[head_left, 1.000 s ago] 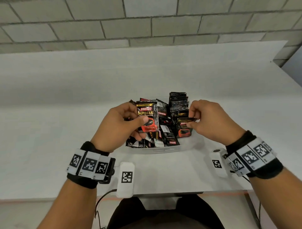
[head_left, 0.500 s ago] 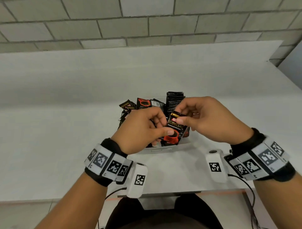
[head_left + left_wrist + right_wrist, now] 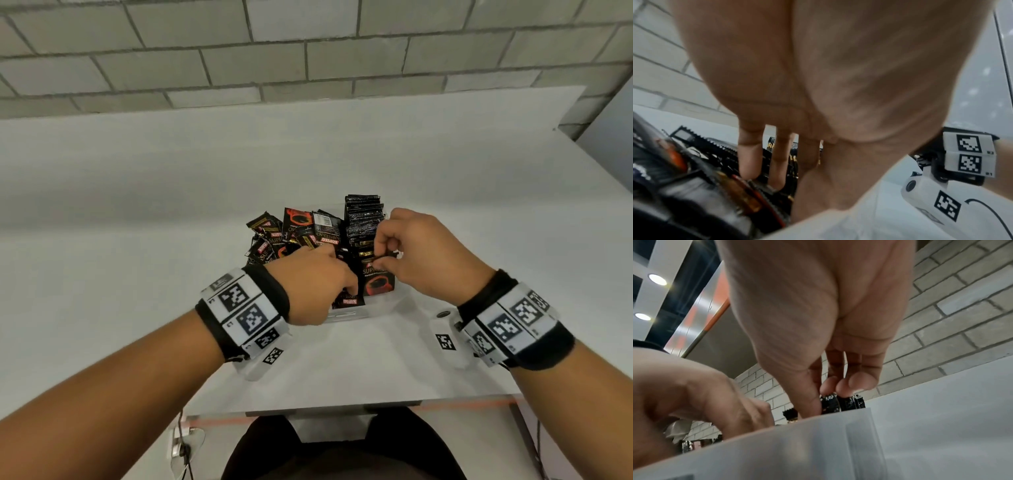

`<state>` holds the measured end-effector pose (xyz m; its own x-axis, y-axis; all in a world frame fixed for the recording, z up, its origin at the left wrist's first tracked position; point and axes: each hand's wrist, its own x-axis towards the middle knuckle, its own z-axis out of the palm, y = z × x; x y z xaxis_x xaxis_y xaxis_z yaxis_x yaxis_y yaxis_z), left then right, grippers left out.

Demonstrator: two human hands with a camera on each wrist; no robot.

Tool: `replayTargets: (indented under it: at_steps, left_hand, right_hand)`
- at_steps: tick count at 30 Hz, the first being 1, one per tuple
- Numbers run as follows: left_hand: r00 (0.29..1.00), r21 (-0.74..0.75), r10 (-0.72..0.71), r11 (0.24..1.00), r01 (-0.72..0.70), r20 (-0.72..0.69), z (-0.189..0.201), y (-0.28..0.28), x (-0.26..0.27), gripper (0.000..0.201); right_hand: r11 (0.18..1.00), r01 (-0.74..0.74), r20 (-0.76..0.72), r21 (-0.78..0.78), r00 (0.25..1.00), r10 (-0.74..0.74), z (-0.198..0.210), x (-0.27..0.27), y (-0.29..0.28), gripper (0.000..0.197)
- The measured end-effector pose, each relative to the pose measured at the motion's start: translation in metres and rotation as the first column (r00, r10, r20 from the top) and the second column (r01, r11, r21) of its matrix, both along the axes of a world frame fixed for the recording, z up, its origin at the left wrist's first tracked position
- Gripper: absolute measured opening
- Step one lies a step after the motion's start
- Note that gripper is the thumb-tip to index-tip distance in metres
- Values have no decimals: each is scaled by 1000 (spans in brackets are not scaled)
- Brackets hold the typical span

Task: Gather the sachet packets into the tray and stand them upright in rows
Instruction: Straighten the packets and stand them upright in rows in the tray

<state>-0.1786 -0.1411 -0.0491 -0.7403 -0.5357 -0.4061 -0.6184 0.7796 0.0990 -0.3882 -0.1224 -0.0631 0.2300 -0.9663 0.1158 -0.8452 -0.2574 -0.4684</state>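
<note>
A: How should this sachet go in?

B: Keep it vertical and press it flat against the upright row (image 3: 363, 219) on the tray's right side, so the row doesn't fan out or topple.

A: What is the right hand (image 3: 423, 255) doing?

B: Thumb and fingertips pinch the top edge of a black-and-red coffee sachet (image 3: 378, 281), standing at the near end of the clear tray (image 3: 347, 314) on the counter (image 3: 342, 359).

A: And the left hand (image 3: 313, 286)?

B: Fingers fairly straight, reaching down into the loose sachets (image 3: 291, 236); I cannot tell whether it grips one.

Even soft light, blurred wrist views
</note>
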Motion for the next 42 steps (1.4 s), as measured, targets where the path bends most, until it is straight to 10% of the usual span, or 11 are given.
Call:
replayTargets:
  at_steps: [10,21,27,31,38,42]
  left_hand:
    - [999,-47,-16,999,18,38,-8,-17,3,55]
    - [945,1,175,983,-181,-278,20,-10,21,31]
    - [612,415,586,809,-416,-531,38,-4,41,20]
    - [318,792,810,569,-221,-493,44,4,42,22]
    - [176,842,840,532,-87,-513,38,11,41,38]
    - [124,854,856,513,-88,-501,25,13,46,42]
  right_hand:
    - [999,2,3,32,1000,-2,-2,-1,0,54]
    - [999,-12,-21,45,1000,13,4,-2,3,53]
    - [996,-48,331,69,944,22,25,3,14,40]
    - [996,-42,594,81,804,-15,41,19,22,33]
    - [992,81,696,99,707,-127,42,29,20,20]
    - [945,258,747,-202,665,-22,46,29,23,15]
